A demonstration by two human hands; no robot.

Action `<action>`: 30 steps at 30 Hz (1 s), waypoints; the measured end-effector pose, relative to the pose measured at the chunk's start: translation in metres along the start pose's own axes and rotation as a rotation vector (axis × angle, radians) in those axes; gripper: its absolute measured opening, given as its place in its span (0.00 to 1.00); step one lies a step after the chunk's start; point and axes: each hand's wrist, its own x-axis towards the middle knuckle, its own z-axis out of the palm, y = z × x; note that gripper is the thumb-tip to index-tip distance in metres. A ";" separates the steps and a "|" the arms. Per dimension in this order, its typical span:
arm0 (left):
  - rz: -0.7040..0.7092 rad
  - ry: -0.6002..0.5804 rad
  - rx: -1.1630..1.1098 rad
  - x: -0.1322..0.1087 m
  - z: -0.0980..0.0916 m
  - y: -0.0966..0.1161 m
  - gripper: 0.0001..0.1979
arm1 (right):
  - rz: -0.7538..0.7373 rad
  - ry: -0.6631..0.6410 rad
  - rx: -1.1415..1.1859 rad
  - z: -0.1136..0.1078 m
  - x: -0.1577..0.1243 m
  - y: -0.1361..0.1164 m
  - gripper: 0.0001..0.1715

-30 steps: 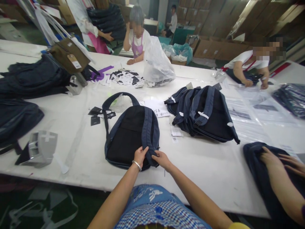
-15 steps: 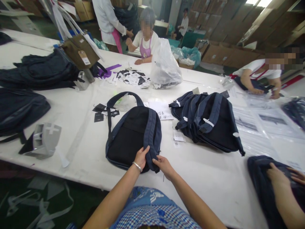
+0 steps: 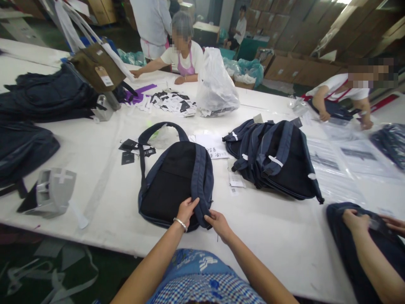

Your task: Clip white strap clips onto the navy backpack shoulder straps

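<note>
A navy and black backpack (image 3: 167, 181) lies back panel up on the white table (image 3: 104, 177) in front of me. Its right shoulder strap (image 3: 198, 177) runs down between my hands; the left strap loops out above the bag. My left hand (image 3: 189, 212), with a bangle at the wrist, is closed on the strap's lower part from the left. From the right, my right hand (image 3: 218, 223) pinches the same strap near its lower end. Black tags (image 3: 128, 152) lie left of the backpack.
More backpacks (image 3: 278, 160) are stacked at the right. A tape dispenser (image 3: 55, 190), dark bags (image 3: 47, 93) and a brown bag (image 3: 98, 67) stand left. A plastic bag (image 3: 217, 84) sits behind. Co-workers are across the table; another's hands (image 3: 357, 221) touch a bag at lower right.
My hands keep their hold on the strap, almost unmoved. The person across the table has leaned and stretched an arm to the left. The neighbour's hand at lower right has shifted on the bag.
</note>
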 end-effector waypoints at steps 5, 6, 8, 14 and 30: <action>0.039 -0.034 -0.016 0.013 0.006 0.005 0.20 | -0.001 0.029 0.000 0.002 0.006 0.010 0.29; 0.034 -0.035 -0.024 0.014 0.006 0.004 0.20 | 0.000 0.039 -0.007 0.003 0.007 0.011 0.29; 0.053 -0.031 -0.057 0.013 0.002 0.001 0.21 | -0.002 0.058 -0.045 0.004 0.007 0.013 0.31; 0.128 -0.004 -0.057 0.010 -0.001 -0.011 0.22 | 0.021 0.374 -0.258 0.004 0.000 0.013 0.28; 0.150 0.042 0.020 0.013 -0.071 -0.019 0.19 | 0.093 0.187 -0.794 0.036 -0.010 -0.012 0.16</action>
